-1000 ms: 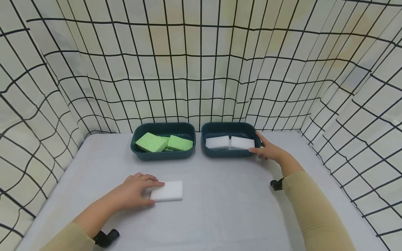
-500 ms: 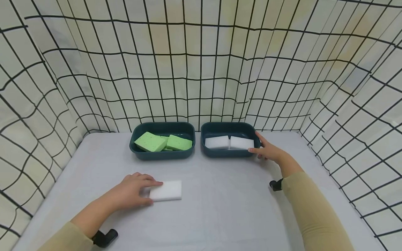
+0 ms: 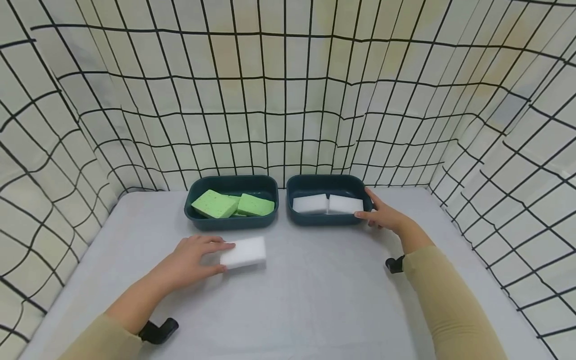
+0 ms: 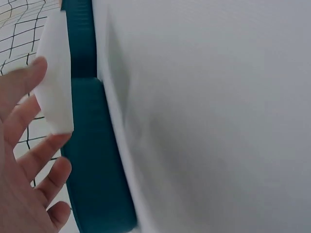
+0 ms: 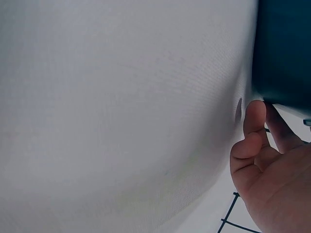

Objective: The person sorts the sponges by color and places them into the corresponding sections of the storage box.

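A white sponge block (image 3: 244,252) is pinched between the thumb and fingers of my left hand (image 3: 191,262), raised a little off the cloth and slightly tilted. The left wrist view shows the same sponge block (image 4: 58,82) edge-on, held at one end. My right hand (image 3: 386,216) grips the right end of a dark teal bin (image 3: 321,220), thumb at its front corner and a finger along its side. Two white sponge blocks (image 3: 310,204) lie side by side in that bin. In the right wrist view, the last fingers of the hand (image 5: 277,174) are curled below the bin's corner.
A second teal bin (image 3: 231,224) stands to the left, holding several green sponges (image 3: 215,204). Both bins sit at the back of a white-cloth table (image 3: 306,300). Black netting (image 3: 288,95) over white sheeting encloses the back and sides.
My left hand has lifted the white sponge block from the table and moved it slightly forward, toward the bins. The right hand stays at its bin.
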A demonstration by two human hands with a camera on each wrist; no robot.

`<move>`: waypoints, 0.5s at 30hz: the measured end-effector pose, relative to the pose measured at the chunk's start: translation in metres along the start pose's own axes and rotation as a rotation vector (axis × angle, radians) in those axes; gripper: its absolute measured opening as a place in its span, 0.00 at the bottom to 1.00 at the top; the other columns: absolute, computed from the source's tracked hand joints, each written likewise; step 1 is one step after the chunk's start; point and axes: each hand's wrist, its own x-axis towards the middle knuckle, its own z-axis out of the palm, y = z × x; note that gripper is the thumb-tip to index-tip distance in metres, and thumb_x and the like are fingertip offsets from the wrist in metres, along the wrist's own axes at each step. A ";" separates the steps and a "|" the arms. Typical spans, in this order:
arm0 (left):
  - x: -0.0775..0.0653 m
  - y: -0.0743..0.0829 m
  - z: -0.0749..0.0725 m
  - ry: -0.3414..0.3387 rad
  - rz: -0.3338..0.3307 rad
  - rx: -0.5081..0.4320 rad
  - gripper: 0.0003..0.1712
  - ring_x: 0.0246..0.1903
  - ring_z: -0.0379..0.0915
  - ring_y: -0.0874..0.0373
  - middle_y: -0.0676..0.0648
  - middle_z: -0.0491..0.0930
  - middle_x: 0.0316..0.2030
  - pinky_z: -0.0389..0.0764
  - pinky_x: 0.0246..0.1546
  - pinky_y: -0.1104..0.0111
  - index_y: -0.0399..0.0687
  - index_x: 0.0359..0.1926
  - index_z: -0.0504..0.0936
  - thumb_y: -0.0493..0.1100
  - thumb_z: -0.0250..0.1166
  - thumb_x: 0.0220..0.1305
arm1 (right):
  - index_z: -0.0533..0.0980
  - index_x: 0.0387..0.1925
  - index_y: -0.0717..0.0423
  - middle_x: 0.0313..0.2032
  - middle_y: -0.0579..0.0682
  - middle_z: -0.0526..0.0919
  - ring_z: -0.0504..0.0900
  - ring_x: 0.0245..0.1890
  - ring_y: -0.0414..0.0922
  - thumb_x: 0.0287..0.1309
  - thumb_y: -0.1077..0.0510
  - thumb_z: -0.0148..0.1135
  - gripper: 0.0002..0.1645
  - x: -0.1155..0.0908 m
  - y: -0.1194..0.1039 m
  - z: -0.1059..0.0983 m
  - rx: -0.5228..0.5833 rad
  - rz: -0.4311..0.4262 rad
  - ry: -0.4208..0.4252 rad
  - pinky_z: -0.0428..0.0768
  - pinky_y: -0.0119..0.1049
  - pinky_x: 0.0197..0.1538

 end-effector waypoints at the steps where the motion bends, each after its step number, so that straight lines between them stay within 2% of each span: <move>1: 0.002 0.002 0.000 0.014 -0.012 -0.002 0.30 0.57 0.68 0.44 0.48 0.78 0.57 0.66 0.56 0.43 0.63 0.62 0.81 0.56 0.73 0.57 | 0.27 0.77 0.28 0.57 0.62 0.69 0.76 0.47 0.52 0.54 0.27 0.64 0.68 0.000 0.000 0.000 -0.001 0.001 0.000 0.73 0.49 0.53; 7: 0.018 0.013 0.003 0.064 -0.072 -0.017 0.30 0.58 0.67 0.44 0.47 0.76 0.60 0.65 0.57 0.43 0.63 0.63 0.79 0.57 0.71 0.60 | 0.26 0.77 0.28 0.62 0.64 0.65 0.76 0.49 0.54 0.54 0.27 0.64 0.68 0.000 -0.001 0.000 -0.003 -0.002 -0.005 0.72 0.54 0.58; 12: 0.035 0.024 0.006 0.062 -0.066 -0.041 0.30 0.60 0.66 0.44 0.47 0.75 0.62 0.64 0.59 0.44 0.64 0.64 0.78 0.57 0.70 0.61 | 0.26 0.77 0.28 0.62 0.65 0.65 0.76 0.51 0.54 0.55 0.27 0.63 0.67 -0.002 -0.002 0.000 -0.002 0.002 -0.008 0.71 0.55 0.59; 15: 0.048 0.032 0.008 0.064 -0.061 -0.062 0.30 0.62 0.66 0.44 0.48 0.75 0.63 0.62 0.62 0.43 0.65 0.64 0.78 0.58 0.70 0.61 | 0.26 0.76 0.28 0.67 0.66 0.59 0.76 0.52 0.55 0.55 0.27 0.63 0.67 -0.002 -0.002 -0.002 -0.001 -0.003 -0.010 0.72 0.56 0.59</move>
